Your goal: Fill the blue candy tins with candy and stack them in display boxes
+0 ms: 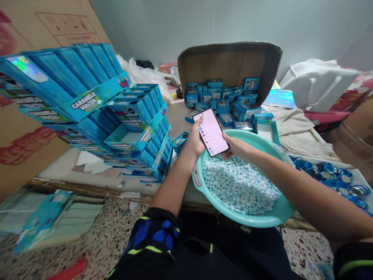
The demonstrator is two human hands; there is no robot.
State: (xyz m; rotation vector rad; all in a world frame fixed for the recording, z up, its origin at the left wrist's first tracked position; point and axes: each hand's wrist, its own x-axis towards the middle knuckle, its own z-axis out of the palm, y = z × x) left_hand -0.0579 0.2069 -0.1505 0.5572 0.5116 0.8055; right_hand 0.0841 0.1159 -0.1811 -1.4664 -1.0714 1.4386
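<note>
A smartphone (212, 134) with a lit, pale pink screen showing a list is held tilted between both hands. My left hand (196, 138) grips its left edge, the thumb lying on the upper part of the screen. At the lower right edge, my right hand (234, 147) is closed on the phone too. Beneath them is a turquoise basin (247, 221) holding many small pale blue and white candies (239, 186). Just left of my left hand lies a small blue box (180, 140), partly hidden.
Stacked blue display cartons (96, 105) rise on the left. Behind the basin, a cardboard box (227, 58) lies on its side with small blue boxes (223, 107) spilling out. At right are a tray of blue-rimmed round tins (335, 177), a cloth (300, 132) and a white bag (317, 85).
</note>
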